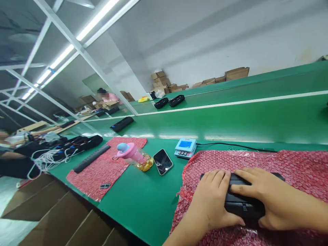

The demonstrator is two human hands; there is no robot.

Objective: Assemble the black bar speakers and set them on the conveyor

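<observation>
The black device [243,207] is grasped by the left hand [213,197] and the right hand [266,195] on red bubble wrap [302,171]. By an uneven push, this bubble wrap could be wrinkled and the device tilted.

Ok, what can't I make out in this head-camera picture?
All in the head view:
Black item: much of its top, covered by the left hand and right hand; its underside, facing the bubble wrap.
Light-blue device: screen text, too small to read.
Small dark piece left of the phone: too small to identify.
Co-worker: cut off by the left edge.
</observation>
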